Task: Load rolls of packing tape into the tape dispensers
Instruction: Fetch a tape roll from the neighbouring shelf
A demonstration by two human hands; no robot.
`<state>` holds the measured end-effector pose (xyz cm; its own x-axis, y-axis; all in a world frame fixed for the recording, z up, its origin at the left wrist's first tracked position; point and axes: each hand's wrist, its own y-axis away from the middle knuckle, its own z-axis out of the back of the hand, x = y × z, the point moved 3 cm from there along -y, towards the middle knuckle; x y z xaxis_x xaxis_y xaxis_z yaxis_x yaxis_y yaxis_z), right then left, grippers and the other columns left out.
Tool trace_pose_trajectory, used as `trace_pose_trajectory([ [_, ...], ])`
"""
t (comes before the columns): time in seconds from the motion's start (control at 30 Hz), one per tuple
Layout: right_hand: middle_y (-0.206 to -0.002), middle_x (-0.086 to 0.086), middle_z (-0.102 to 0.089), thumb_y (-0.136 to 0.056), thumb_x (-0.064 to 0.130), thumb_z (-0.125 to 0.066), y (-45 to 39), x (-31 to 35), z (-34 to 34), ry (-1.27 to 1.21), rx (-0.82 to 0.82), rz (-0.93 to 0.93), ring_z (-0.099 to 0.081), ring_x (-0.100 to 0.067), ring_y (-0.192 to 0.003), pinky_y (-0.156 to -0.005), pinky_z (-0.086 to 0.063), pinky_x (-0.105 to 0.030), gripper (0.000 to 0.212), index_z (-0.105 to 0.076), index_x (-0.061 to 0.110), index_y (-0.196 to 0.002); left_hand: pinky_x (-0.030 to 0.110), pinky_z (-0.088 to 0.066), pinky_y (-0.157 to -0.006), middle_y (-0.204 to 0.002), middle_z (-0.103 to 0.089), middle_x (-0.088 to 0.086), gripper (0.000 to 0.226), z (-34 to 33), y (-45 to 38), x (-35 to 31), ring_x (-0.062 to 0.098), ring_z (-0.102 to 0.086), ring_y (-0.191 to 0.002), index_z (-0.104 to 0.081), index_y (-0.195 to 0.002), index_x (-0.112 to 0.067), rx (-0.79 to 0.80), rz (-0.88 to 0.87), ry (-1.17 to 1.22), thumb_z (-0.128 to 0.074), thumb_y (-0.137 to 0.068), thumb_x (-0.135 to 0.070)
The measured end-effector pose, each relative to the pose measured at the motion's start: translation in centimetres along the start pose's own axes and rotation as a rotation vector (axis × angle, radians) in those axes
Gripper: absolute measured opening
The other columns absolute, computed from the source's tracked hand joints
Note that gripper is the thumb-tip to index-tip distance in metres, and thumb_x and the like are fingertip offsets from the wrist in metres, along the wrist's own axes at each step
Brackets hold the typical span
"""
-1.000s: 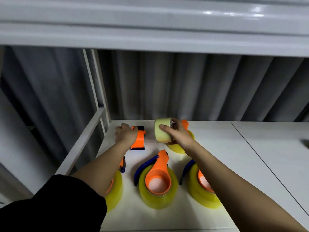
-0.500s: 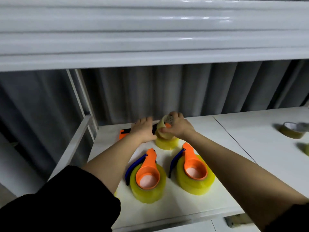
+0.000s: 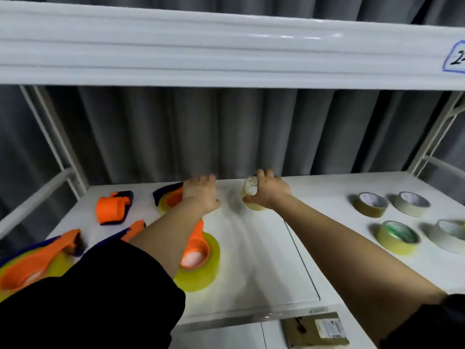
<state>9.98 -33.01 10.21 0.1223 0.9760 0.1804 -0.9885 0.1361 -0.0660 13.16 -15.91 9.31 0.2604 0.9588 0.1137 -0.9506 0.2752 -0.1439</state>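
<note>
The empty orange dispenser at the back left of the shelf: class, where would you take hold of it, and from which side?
Probably across the empty orange dispenser's broad orange body, coming from above and the front. It lies flat and apart from the loaded ones, with bare shelf around it. Its dark blue far end looks narrower and may carry the cutter, so avoid it. The left hand is nearest.

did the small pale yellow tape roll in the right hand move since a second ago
Yes. The small pale yellow tape roll, gripped by the right hand, went rightward, away from the empty orange dispenser, which lay beside it before.
</note>
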Motion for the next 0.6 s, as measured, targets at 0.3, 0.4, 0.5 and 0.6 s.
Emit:
trace_pose_trajectory([
  [0.3,-0.137,-0.007,-0.039,-0.077,0.057,-0.066,0.1,-6.5,1.5,0.009,-0.002,-0.031,-0.045,-0.032,-0.125,-0.093,-0.043,-0.038,0.083,-0.029,0.018,-0.142,0.035,-0.040,-0.091,-0.133,-0.048,0.012,0.061,1.3,-1.0,-5.6,0.030,-0.051,-0.119,-0.035,-0.134,-0.014,0.017,-0.005,0.012,-0.057,-0.085,-0.043],
  [0.4,-0.136,-0.007,-0.039,-0.077,0.057,-0.066,0.3,-8.0,1.6,0.003,-0.019,-0.075,-0.044,-0.032,-0.124,-0.094,-0.043,-0.038,0.083,-0.030,0.017,-0.140,0.035,-0.039,-0.093,-0.136,-0.045,0.012,0.062,1.0,-1.2,-7.3,0.031,-0.048,-0.122,-0.033,-0.137,-0.013,0.009,-0.059,0.006,-0.055,-0.087,-0.042],
  [0.5,-0.134,-0.007,-0.040,-0.076,0.056,-0.068,0.7,-9.1,1.1,0.022,0.001,-0.104,-0.045,-0.032,-0.122,-0.091,-0.044,-0.038,0.082,-0.031,0.018,-0.139,0.035,-0.038,-0.096,-0.139,-0.045,0.012,0.062,0.4,-1.3,-9.0,0.030,-0.048,-0.124,-0.033,-0.139,-0.010,0.015,-0.097,-0.020,-0.053,-0.088,-0.039],
  [0.6,-0.133,-0.006,-0.040,-0.076,0.055,-0.068,0.7,-10.4,1.5,0.015,-0.013,-0.107,-0.045,-0.032,-0.121,-0.088,-0.043,-0.037,0.081,-0.032,0.019,-0.138,0.033,-0.039,-0.094,-0.138,-0.046,0.011,0.057,1.0,-2.1,-10.7,0.029,-0.049,-0.123,-0.035,-0.137,-0.011,0.024,-0.108,-0.009,-0.052,-0.089,-0.036],
])
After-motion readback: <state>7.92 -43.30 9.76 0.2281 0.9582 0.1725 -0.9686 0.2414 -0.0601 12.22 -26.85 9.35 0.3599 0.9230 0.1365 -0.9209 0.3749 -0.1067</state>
